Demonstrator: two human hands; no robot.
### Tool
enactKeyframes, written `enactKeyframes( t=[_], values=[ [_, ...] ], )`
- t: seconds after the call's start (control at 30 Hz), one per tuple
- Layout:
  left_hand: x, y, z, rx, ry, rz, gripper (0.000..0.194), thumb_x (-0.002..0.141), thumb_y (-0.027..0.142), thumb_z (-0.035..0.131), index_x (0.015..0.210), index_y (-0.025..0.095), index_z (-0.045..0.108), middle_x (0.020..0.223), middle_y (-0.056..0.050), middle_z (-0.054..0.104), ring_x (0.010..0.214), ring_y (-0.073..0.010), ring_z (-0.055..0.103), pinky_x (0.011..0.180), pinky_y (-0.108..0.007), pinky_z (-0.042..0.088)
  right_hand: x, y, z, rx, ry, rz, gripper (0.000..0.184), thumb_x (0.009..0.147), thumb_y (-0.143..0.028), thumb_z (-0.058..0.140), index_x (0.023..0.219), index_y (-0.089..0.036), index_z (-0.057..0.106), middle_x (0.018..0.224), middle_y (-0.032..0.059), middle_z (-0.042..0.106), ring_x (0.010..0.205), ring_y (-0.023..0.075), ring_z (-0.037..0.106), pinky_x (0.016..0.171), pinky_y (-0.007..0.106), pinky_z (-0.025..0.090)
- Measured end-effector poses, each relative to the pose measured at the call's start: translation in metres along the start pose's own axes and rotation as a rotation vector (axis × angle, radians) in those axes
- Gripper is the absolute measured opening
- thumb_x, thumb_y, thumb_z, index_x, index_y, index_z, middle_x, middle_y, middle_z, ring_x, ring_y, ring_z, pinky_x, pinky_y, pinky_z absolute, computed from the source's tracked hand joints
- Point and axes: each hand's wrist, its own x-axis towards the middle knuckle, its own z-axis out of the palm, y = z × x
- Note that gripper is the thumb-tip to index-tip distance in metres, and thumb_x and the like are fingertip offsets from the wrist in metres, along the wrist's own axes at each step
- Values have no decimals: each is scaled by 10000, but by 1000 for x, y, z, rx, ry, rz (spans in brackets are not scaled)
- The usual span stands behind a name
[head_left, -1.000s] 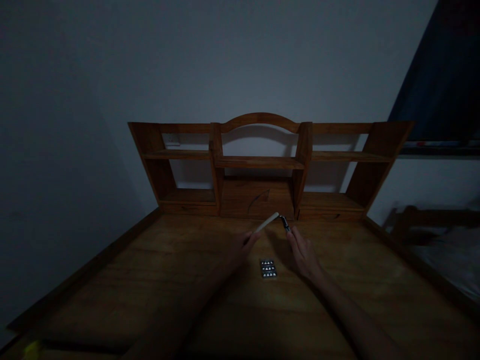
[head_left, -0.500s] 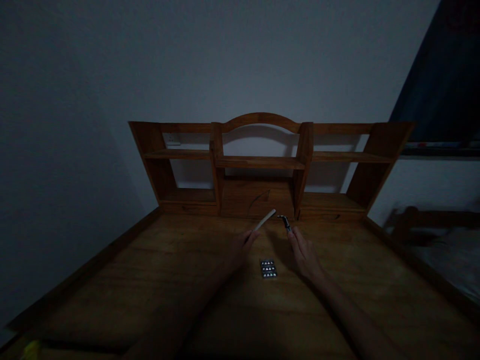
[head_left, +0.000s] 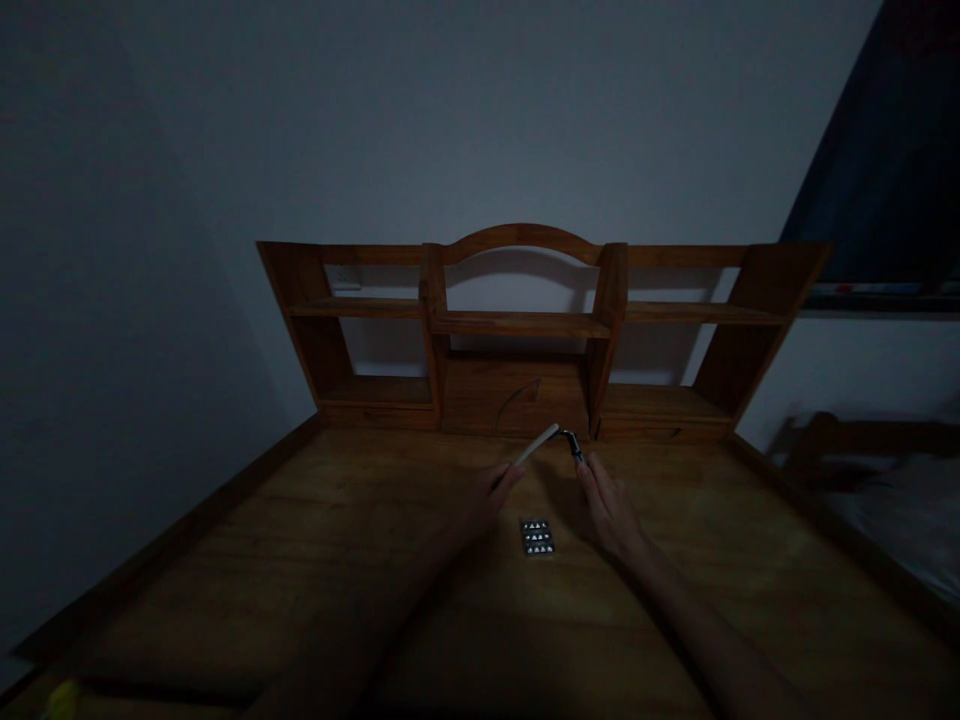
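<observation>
"What do we see in our left hand?"

"With it we are grasping a pale stick, rather thin. Its free end points away from us and a little to the right."

"And our right hand?"

"Its fingers are closed around a dark tool, which has a bent, shiny tip. This tip is directed toward the free end of the stick. The two ends are very near; whether they really touch, we cannot tell."

"Where are both things, then?"

"In front of us, over the table, before the wooden shelf. Nearer to us, between our forearms, a small flat pack lies on the table. It shows three rows of bright pieces, but we cannot say what they are."

"Do we see something more?"

"Yes: behind the shelf stands a pale wall, and at the lower left corner is something yellow, too dim for us to name."
</observation>
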Motion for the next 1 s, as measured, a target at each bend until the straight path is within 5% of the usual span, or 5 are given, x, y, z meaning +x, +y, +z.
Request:
enactKeyframes(
  t=[0.33,0.5,0.67,1.0],
  values=[
    [3,-2,-3,58,40,-15,458,899,543,378,797,169,623,717,14,584,687,-145,531,622,-237,388,5,-11,-9,84,-69,87,475,996,-349,188,1157,-126,576,836,134,650,607,204,592,561,285,406],
    [2,-4,-6,65,112,-23,488,896,564,358,883,168,642,801,-7,627,736,-159,554,666,-253,418,5,-13,-12,47,-50,46,481,987,-342,184,1160,-134,581,909,163,657,677,234,615,586,304,430],
    [1,-5,-2,90,16,19,494,902,557,345,839,167,641,766,-6,622,700,-155,539,643,-254,413,2,-10,-9,-79,-28,-36,534,972,-306,140,1175,-97,589,1118,231,611,775,273,626,687,370,458],
    [0,-5,-6,78,85,-2,479,904,552,345,843,167,625,742,3,590,707,-150,529,632,-244,398,0,0,0,-82,-9,-35,508,973,-323,169,1192,-117,578,1024,209,638,750,267,613,647,359,452]
  ],
)
